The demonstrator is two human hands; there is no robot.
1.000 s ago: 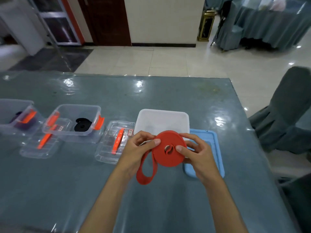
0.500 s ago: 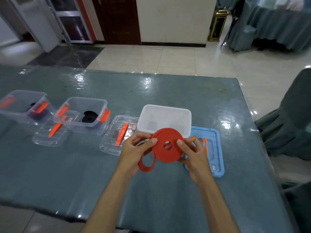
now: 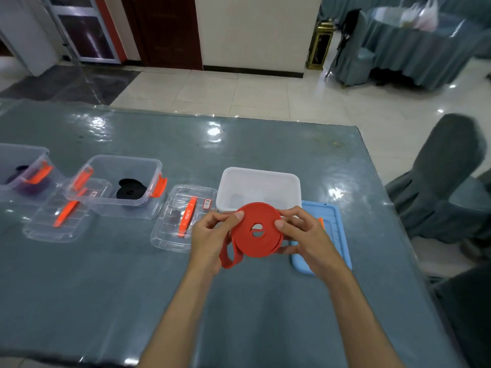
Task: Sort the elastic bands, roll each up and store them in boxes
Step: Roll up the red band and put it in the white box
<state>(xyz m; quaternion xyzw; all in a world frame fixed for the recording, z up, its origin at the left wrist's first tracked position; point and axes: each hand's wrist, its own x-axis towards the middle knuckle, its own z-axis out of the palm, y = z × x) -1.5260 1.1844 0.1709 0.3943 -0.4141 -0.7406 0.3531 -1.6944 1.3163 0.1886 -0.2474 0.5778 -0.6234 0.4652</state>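
Both hands work nearest me, above the near middle of the table point(image 3: 265, 155). My left hand point(image 3: 212, 235) pinches the left edge of the red band point(image 3: 255, 229), thumb on the face of the coil, so the wound turns cannot spring apart. My right hand point(image 3: 305, 235) grips the right edge, thumb on the face and fingers curled behind, which lets me turn the disc like a reel. The coil is held upright and clear of the table, facing me. One short loop of unwound band hangs below the left hand (my judgement: the last turn or two remain to be wound).

Just beyond the hands stands the white box point(image 3: 259, 187), open and with nothing visible inside, placed directly ahead so the finished roll can drop straight in. Its blue lid point(image 3: 332, 221) lies flat at its right, partly under my right hand. Left of the white box a clear lid point(image 3: 183, 221) lies flat, then a clear box point(image 3: 117, 184) holding a rolled black band point(image 3: 130, 188), with another clear lid beside it. At the far left edge a third clear box point(image 3: 18, 166) holds a dark purple roll point(image 3: 29, 184). Each box holds one colour, which keeps the sorting legible.
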